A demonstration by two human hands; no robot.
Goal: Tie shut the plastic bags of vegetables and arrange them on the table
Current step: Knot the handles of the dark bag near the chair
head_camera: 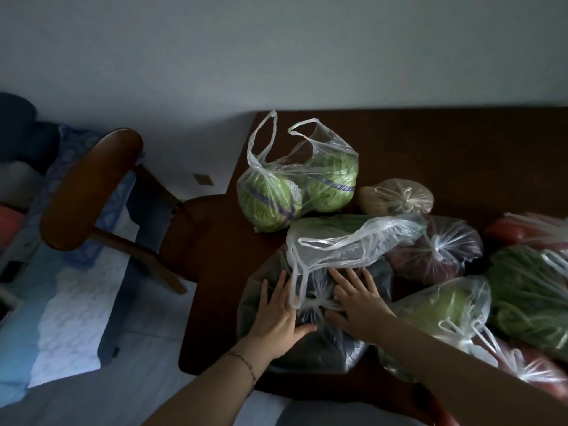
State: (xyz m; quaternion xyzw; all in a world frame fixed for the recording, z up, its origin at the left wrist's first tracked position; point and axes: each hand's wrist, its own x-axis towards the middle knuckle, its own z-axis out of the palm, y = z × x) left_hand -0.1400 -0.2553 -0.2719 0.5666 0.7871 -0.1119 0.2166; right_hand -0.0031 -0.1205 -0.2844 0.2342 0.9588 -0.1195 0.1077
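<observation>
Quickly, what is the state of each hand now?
Left hand: open, fingers flat on the dark bag.
Right hand: open, fingers spread on the same bag.

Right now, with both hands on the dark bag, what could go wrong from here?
1. The dark bag under the left hand and right hand sits near the table corner; a push could slide it off.
2. The cabbage bag stands untied by the table's left edge; a bump might tip the cabbages out.
3. The greens bag has loose handles draped over the dark bag's knot; they could snag as it moves.
</observation>
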